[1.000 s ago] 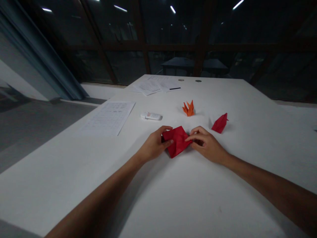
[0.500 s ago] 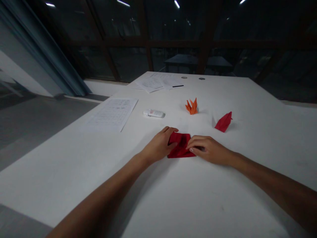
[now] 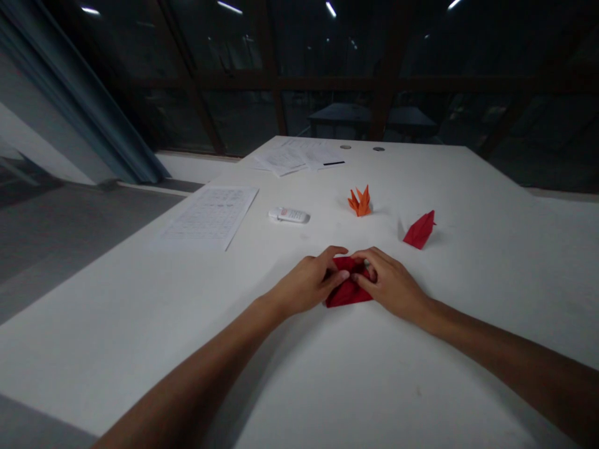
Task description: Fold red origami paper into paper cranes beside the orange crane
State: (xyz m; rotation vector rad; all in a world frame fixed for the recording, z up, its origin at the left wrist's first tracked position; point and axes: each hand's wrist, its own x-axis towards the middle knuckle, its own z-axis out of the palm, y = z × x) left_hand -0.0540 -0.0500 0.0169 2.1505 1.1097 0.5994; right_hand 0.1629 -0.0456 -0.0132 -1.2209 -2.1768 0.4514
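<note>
A folded sheet of red origami paper [image 3: 349, 294] lies on the white table between my hands. My left hand [image 3: 311, 282] grips its left part, thumb on top and forefinger curled over the far edge. From the right, my right hand [image 3: 390, 280] pinches the paper's upper right part between thumb and fingers. The two thumbs nearly meet at the middle of the sheet. My fingers cover much of its far side. Beyond my right hand stands a red folded paper figure [image 3: 420, 230], and farther back an orange folded paper figure [image 3: 360, 202].
A white oblong bottle [image 3: 288, 215] lies beyond my left hand. Printed sheets [image 3: 210, 218] rest at the left, with more papers [image 3: 294, 156] and a black pen [image 3: 334, 163] at the back. Two small round discs sit near the far edge of the table [image 3: 444, 187].
My right hand has shifted up along the paper, its thumb and fingers now pinching it. My left thumb has come toward the middle. The paper has turned slightly and moved a little nearer.
</note>
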